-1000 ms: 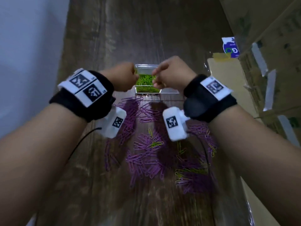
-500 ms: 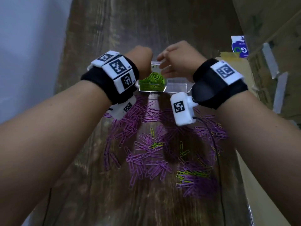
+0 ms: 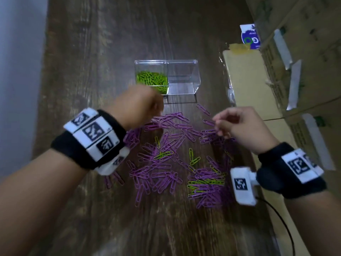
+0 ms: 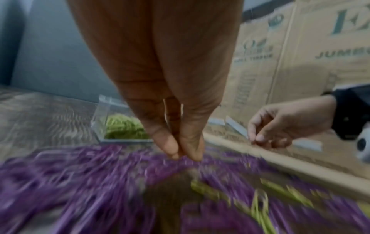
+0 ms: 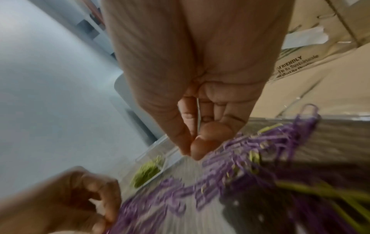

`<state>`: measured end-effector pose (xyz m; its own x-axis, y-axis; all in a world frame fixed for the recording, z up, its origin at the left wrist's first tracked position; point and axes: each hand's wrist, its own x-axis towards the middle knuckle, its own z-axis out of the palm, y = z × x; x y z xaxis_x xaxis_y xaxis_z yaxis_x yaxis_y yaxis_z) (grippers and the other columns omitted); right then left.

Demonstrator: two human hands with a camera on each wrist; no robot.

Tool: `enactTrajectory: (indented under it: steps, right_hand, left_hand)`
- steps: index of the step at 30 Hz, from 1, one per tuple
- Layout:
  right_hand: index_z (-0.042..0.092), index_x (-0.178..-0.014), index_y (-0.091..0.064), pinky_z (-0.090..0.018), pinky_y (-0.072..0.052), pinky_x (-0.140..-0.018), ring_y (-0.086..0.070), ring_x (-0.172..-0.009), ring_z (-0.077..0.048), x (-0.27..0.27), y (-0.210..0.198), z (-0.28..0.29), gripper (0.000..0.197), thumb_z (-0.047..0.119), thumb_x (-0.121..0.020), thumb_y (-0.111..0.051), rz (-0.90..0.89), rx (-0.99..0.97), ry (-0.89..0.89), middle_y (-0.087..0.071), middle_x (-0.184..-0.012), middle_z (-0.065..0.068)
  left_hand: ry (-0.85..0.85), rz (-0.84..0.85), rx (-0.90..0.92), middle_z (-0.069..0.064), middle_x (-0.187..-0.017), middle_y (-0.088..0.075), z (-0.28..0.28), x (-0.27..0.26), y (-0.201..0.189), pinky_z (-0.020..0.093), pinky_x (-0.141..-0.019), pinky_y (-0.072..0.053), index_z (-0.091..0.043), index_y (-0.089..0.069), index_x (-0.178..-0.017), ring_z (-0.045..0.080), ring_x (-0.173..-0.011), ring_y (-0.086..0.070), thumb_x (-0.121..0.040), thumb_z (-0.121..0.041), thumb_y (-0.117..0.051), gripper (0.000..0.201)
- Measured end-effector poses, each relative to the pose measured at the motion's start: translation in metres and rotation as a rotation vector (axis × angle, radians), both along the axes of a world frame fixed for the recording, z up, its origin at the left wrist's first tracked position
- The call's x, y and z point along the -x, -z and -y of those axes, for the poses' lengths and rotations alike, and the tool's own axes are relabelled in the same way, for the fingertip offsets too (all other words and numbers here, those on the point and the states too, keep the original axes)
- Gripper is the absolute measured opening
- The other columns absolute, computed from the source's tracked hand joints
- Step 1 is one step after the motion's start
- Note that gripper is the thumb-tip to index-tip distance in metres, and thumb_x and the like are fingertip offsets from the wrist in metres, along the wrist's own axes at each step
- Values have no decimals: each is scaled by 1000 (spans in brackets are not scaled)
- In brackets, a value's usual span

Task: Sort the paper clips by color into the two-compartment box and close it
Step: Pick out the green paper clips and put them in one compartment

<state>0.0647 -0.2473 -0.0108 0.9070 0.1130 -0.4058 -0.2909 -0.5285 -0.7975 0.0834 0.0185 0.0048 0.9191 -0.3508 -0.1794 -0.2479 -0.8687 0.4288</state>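
A clear two-compartment box (image 3: 195,78) stands on the wooden table. Green paper clips (image 3: 153,79) fill its left compartment; its right compartment holds nothing. Purple paper clips (image 3: 166,163) lie scattered in front of it, with a few green clips (image 3: 191,156) mixed in. My left hand (image 3: 156,111) hovers at the box's near left corner, over the pile's far edge. Its thumb and fingertips (image 4: 172,148) are pressed together with nothing seen between them. My right hand (image 3: 216,124) hangs over the pile's right side, fingertips (image 5: 198,148) bunched and holding nothing visible.
Cardboard boxes (image 3: 249,80) line the table's right edge, close to the pile. A blue and white card (image 3: 250,36) leans at the far right. A grey wall (image 3: 18,71) runs along the left. A black cable (image 3: 282,218) trails from my right wrist.
Both hands have drawn back from above the green compartment to the pile, the left to the box's near corner, the right out to the right.
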Motion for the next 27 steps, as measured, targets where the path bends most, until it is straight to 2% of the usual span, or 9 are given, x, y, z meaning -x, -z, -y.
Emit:
enactTrajectory:
  steps: [3,7,10,13,16,19,21,24,27]
  right_hand:
    - [15,-68,-67,-21,-43,-52,-52,-47,-3,29,17,2,15,6,-80,-71,36,160,-46,-64,-60,-1]
    - [12,-62,-63,-26,-45,-55,-53,-50,-11,61,31,-24,24,26,-70,-81,34,268,-27,-63,-56,-2]
    - [17,-68,-59,-31,-46,-62,-56,-63,-16,73,36,-44,32,40,-67,-81,86,439,-27,-58,-66,3]
    - [21,-73,-53,-32,-45,-68,-54,-76,-18,77,39,-56,29,37,-73,-78,118,506,-29,-53,-84,3]
    - [20,-74,-55,-31,-42,-72,-48,-80,-14,75,41,-60,20,29,-81,-72,79,536,-97,-48,-93,2]
    - [20,-70,-52,-32,-41,-72,-51,-79,-20,71,41,-57,22,19,-82,-70,123,458,-127,-52,-87,-1]
    - [20,-69,-48,-31,-44,-65,-57,-70,-23,66,39,-49,25,9,-82,-68,161,291,-8,-58,-76,-5]
    - [11,-81,-48,-21,-49,-52,-64,-55,-14,61,30,-31,24,-11,-85,-56,56,-197,232,-61,-71,-13]
    - [7,-101,-47,-17,-47,-54,-63,-53,-9,60,28,-15,29,-19,-87,-45,-14,-291,217,-62,-73,-10]
  left_hand:
    - [150,-212,-58,-2,-87,-65,0,26,28,23,-70,-39,-19,-71,-85,15,-83,-61,-78,-8,-69,13]
    - [148,-209,-34,-1,-94,-60,-5,38,46,31,-75,-45,-16,-69,-91,18,-89,-58,-75,-11,-74,18]
    - [171,-205,-34,-2,-95,-55,-5,44,47,33,-74,-45,-15,-68,-93,18,-86,-57,-75,-15,-74,18]
    - [197,-199,-59,-5,-93,-49,-4,45,48,31,-71,-42,-17,-66,-92,17,-86,-55,-78,-16,-71,15]
    - [220,-215,-82,-7,-90,-45,-4,41,47,25,-68,-35,-18,-65,-88,14,-83,-51,-80,-17,-70,10]
    - [244,-240,-74,-6,-89,-47,-6,40,47,31,-70,-43,-20,-59,-78,15,-81,-51,-79,-12,-67,12]
    - [226,-204,-17,-5,-84,-49,-8,41,48,32,-66,-45,-17,-55,-73,17,-75,-51,-76,-3,-61,15]
    - [21,-180,171,-7,-70,-54,-17,44,52,29,-62,-42,-18,-52,-71,14,-65,-51,-77,-2,-60,19]
    - [-222,-297,520,4,-75,-63,-24,51,57,35,-69,-51,-24,-52,-72,20,-68,-59,-82,-3,-63,26]
